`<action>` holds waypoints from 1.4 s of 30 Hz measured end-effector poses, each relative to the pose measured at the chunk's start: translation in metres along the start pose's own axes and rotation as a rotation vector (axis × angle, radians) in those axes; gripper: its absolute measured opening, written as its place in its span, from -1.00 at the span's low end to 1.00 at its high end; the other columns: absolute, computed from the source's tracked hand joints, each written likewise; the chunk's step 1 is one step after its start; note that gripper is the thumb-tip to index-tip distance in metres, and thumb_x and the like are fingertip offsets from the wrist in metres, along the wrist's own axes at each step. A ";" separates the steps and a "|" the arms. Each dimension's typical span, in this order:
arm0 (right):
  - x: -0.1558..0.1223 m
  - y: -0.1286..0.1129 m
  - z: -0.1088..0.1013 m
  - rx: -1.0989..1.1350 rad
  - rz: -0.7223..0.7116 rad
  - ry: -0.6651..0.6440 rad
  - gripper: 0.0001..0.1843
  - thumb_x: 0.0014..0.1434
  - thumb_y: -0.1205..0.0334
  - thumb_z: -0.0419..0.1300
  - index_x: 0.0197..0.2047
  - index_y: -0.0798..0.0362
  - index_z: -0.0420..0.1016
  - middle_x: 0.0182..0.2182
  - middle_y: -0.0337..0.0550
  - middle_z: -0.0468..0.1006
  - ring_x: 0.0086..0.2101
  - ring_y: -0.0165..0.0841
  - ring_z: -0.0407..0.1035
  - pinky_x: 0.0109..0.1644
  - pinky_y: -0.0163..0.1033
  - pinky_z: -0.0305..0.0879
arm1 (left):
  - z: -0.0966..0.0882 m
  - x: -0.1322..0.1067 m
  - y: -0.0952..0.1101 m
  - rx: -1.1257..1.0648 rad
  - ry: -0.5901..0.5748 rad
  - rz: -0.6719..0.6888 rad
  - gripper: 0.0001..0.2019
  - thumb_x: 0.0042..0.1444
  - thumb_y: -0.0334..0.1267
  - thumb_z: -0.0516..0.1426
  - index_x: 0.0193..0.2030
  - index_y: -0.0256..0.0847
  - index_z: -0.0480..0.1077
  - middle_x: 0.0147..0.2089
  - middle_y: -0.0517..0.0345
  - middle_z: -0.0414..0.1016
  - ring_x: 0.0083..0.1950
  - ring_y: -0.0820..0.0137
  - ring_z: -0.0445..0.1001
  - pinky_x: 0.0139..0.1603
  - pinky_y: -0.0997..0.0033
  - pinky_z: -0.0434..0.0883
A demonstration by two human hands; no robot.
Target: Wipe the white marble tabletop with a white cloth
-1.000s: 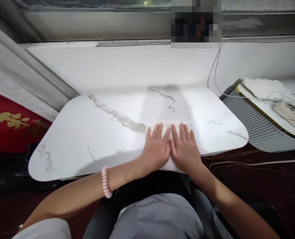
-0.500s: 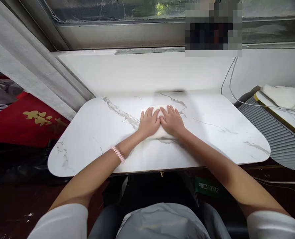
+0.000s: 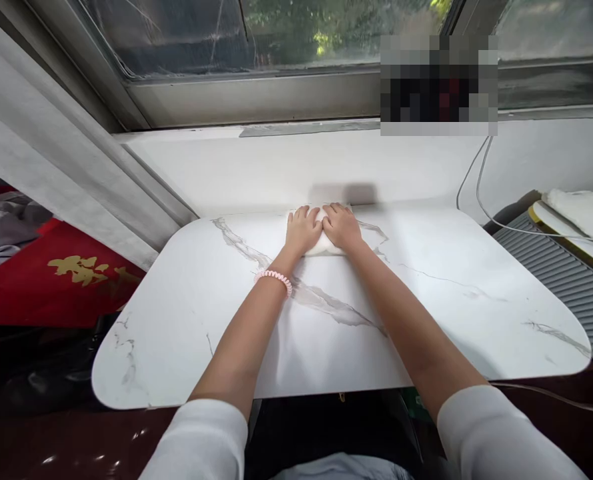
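Observation:
A folded white cloth (image 3: 321,247) lies at the far edge of the white marble table (image 3: 426,313), close to the wall. My left hand (image 3: 302,230) and my right hand (image 3: 341,227) rest side by side on top of it, palms down, fingers stretched flat and pressed onto the cloth. Most of the cloth is hidden under the two hands. A pink coiled band (image 3: 274,278) sits on my left wrist. Both arms reach straight out across the table.
A white window ledge (image 3: 256,167) and a window (image 3: 276,40) run behind the table. At right stand a grey ribbed unit (image 3: 561,280), a white cable (image 3: 469,177) and another white cloth (image 3: 581,203). A red fabric with gold marks (image 3: 71,280) lies at left.
Both hands have slid the cloth away from me, from the table's near edge across the middle to its far edge by the wall. My arms are now stretched out.

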State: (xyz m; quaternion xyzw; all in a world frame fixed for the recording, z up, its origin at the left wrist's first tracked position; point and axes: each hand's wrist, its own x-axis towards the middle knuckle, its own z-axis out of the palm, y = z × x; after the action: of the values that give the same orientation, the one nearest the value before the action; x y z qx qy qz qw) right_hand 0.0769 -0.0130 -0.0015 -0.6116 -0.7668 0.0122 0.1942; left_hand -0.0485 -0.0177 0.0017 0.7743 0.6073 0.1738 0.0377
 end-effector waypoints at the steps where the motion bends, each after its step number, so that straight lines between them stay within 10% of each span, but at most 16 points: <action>1: 0.001 -0.001 -0.001 -0.009 -0.004 -0.009 -0.48 0.33 0.37 -0.14 0.25 0.25 0.41 0.18 0.16 0.48 0.22 -0.10 0.26 0.31 -0.03 0.11 | 0.000 0.000 0.000 0.000 -0.003 -0.001 -0.53 0.38 -0.27 -0.07 0.38 -0.20 0.28 0.46 -0.08 0.24 0.48 0.22 0.16 0.49 0.06 0.05; 8: -0.030 -0.012 -0.006 -0.059 -0.015 -0.077 -0.40 0.41 0.28 -0.18 0.42 0.29 0.21 0.40 0.17 0.21 0.40 -0.09 0.05 0.43 0.08 -0.03 | -0.006 -0.034 0.004 0.029 -0.007 -0.016 -0.52 0.40 -0.27 -0.10 0.41 -0.23 0.24 0.49 -0.13 0.18 0.52 0.19 0.11 0.50 0.00 0.03; 20: -0.206 -0.082 -0.022 -0.129 -0.181 -0.023 -0.38 0.41 0.21 -0.14 0.41 0.32 0.26 0.38 0.33 0.22 0.38 0.08 0.08 0.41 0.24 0.04 | -0.046 -0.227 0.009 0.115 -0.017 0.134 -0.48 0.42 -0.23 -0.18 0.43 -0.33 0.21 0.48 -0.30 0.16 0.53 0.02 0.08 0.47 -0.18 0.11; 25: -0.229 -0.108 -0.031 -0.113 -0.235 -0.060 -0.37 0.41 0.20 -0.16 0.41 0.34 0.26 0.37 0.39 0.20 0.38 0.14 0.07 0.41 0.28 0.05 | -0.059 -0.261 -0.001 0.153 -0.030 0.143 -0.46 0.41 -0.25 -0.20 0.45 -0.35 0.19 0.49 -0.30 0.14 0.53 0.02 0.07 0.47 -0.17 0.14; 32: -0.170 -0.127 -0.017 -0.063 -0.297 -0.160 -0.37 0.39 0.21 -0.11 0.41 0.36 0.23 0.37 0.39 0.21 0.38 0.16 0.05 0.41 0.28 -0.01 | -0.063 -0.224 -0.040 0.155 -0.094 0.022 -0.46 0.38 -0.24 -0.16 0.44 -0.27 0.19 0.51 -0.18 0.13 0.53 0.06 0.07 0.47 -0.18 0.12; 42: -0.016 -0.119 0.030 0.026 -0.189 -0.105 -0.45 0.41 0.28 -0.15 0.37 0.24 0.27 0.38 0.21 0.24 0.39 -0.04 0.04 0.43 0.12 -0.07 | -0.047 -0.068 -0.111 0.086 -0.054 -0.044 -0.49 0.33 -0.27 -0.13 0.39 -0.20 0.22 0.47 -0.07 0.22 0.50 0.22 0.13 0.49 0.03 0.06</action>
State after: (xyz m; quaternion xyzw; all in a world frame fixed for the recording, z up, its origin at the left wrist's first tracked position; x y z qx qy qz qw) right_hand -0.0404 -0.0517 -0.0030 -0.5323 -0.8301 0.0358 0.1620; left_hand -0.1802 -0.0608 0.0003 0.7660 0.6300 0.1256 0.0244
